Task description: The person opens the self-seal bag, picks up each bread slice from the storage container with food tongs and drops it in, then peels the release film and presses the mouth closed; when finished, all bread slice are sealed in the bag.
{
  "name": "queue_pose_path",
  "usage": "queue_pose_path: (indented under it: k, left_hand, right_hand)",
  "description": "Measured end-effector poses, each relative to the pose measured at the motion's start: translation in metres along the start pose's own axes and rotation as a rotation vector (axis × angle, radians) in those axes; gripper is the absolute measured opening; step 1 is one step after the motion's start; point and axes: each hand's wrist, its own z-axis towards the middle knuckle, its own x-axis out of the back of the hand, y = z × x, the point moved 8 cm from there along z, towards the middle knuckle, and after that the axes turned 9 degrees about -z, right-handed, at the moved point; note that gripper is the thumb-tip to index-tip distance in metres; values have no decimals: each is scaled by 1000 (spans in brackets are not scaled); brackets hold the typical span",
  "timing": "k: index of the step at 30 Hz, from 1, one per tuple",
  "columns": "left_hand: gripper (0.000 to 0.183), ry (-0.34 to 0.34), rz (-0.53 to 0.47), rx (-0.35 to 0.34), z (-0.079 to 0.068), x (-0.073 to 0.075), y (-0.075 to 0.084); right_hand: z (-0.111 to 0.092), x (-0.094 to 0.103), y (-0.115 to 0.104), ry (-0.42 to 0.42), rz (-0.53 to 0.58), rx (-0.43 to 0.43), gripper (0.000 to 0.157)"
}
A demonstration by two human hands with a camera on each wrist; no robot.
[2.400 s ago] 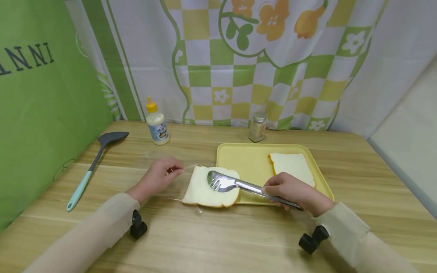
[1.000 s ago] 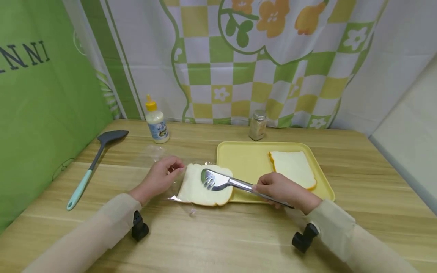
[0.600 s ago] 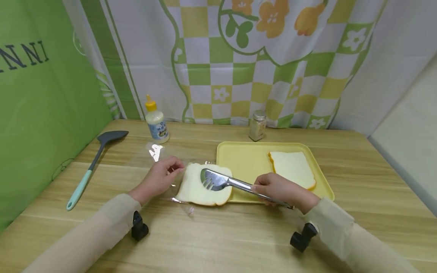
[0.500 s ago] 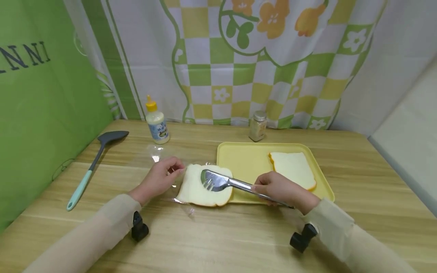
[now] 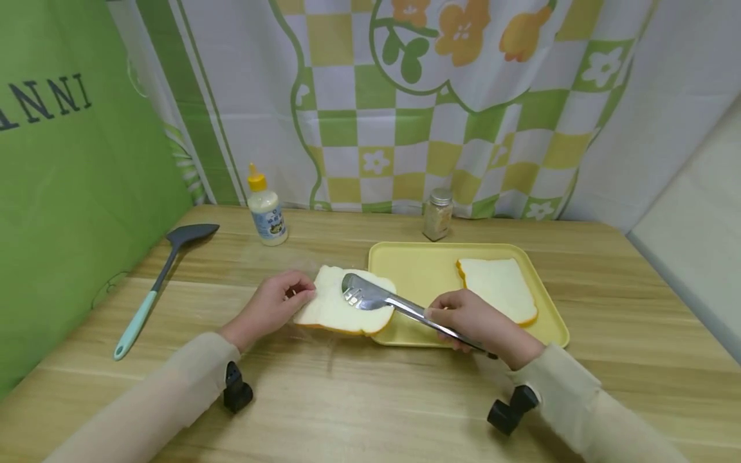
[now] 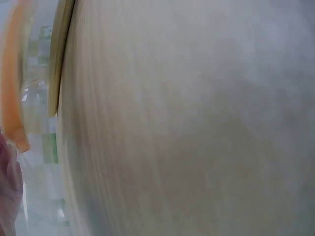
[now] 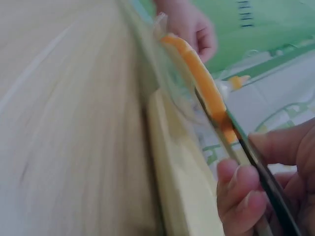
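Observation:
My right hand [image 5: 477,325] holds metal tongs [image 5: 405,307], one slotted jaw lying over a slice of white bread [image 5: 330,308]. In the right wrist view the tongs clasp the bread's orange-brown crust [image 7: 204,81], and the slice stands off the table, its right side over the tray's left edge. At the slice's left edge my left hand [image 5: 272,305] pinches a clear plastic bag [image 7: 161,25], only faintly visible. A second bread slice [image 5: 500,289] lies on the right of the yellow tray [image 5: 413,263]. The left wrist view shows just part of the hand and a blurred crust [image 6: 11,83].
Behind the tray stands a small spice jar [image 5: 437,215] with a metal lid. A squeeze bottle [image 5: 267,215] with a yellow cap is at the back left. On the left of the wooden table [image 5: 370,411] lies a turner [image 5: 159,276] with a mint handle.
The tongs and the bread first shifted left toward my left hand. Since half a second ago the slice has risen off the table in the tongs. My left hand has barely moved.

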Motion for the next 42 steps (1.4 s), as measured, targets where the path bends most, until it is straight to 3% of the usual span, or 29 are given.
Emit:
queue_pose_path:
  k: [6, 12, 17, 23, 29, 33, 39, 42]
  left_hand:
    - [6, 33, -42, 15, -2, 1, 1]
    - [4, 27, -67, 35, -1, 0, -2]
    - [3, 50, -121, 50, 1, 1, -5]
    - [4, 48, -135, 75, 1, 0, -7]
    - [4, 69, -143, 72, 1, 1, -5]
    - [4, 38, -151, 71, 2, -3, -5]
    - [5, 11, -191, 72, 2, -7, -3]
    - [5, -6, -188, 75, 2, -10, -2]
  right_hand:
    - [3, -4, -2, 12, -50, -14, 22]
    - [4, -7, -5, 12, 7, -22, 23]
    - [9, -10, -6, 51, -87, -36, 20]
    - [8, -11, -13, 28, 25, -27, 22]
    - [13, -15, -10, 39, -93, -67, 19]
    - [14, -14, -12, 43, -32, -67, 19]
    - [17, -16, -18, 35, -100, -48, 19]
    - [18, -17, -18, 33, -45, -63, 20]
